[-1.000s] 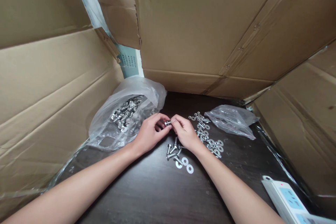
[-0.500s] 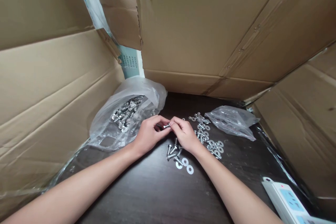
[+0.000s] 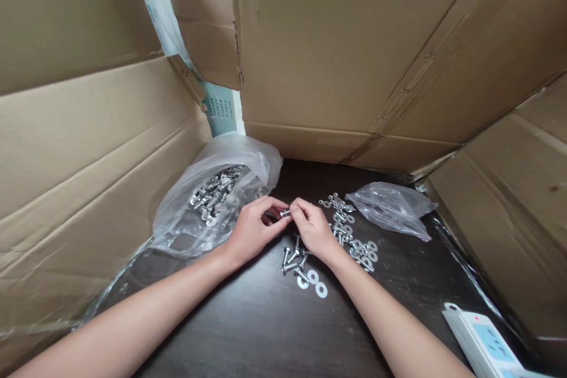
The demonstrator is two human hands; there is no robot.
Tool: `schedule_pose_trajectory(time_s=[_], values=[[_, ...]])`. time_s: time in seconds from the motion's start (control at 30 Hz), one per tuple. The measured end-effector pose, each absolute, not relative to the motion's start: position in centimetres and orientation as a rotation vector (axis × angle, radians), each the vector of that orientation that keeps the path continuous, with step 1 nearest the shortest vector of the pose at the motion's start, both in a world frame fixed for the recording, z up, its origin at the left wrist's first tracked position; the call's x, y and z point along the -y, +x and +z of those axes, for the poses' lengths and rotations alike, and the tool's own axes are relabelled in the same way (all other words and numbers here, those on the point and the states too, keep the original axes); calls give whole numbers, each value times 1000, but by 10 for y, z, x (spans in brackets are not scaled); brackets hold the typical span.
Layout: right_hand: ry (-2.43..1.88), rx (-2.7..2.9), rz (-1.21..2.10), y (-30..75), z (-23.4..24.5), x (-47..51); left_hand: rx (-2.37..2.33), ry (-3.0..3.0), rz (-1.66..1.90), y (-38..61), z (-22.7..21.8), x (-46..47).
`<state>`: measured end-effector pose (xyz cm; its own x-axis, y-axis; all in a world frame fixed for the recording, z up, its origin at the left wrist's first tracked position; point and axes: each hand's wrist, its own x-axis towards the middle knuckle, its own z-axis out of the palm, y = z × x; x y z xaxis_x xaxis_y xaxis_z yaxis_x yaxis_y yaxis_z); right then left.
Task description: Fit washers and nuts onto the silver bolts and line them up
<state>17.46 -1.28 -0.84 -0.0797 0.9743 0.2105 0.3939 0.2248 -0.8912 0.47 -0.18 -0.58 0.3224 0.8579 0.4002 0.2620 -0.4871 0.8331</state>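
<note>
A small metal bolt is held between my two hands above the dark table. My left hand pinches it from the left, its thumb and fingertips closed about it. The fingertips of my right hand are closed on the bolt's right end, and they hide that end. Just below my hands lies a small group of loose bolts, with a few flat washers in front of them. Right of my right hand spread more washers, bolts and nuts.
An open clear plastic bag full of metal fasteners stands at the left. A flattened clear bag lies at the back right. A white power strip is at the front right. Cardboard walls enclose the dark tabletop.
Both hands stay nearly in place, with the bolt turned slightly between the fingertips. The whole view has shifted a little downward in the picture.
</note>
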Motion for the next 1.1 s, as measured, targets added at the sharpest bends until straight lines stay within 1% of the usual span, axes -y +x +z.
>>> schedule_pose_trajectory(time_s=[0.8, 1.1], values=[[-1311, 1529, 879, 177, -12, 11, -996, 1879, 1163, 4, -5, 2], [-1280, 1656, 862, 174, -8, 13, -978, 1915, 1167, 4, -3, 2]])
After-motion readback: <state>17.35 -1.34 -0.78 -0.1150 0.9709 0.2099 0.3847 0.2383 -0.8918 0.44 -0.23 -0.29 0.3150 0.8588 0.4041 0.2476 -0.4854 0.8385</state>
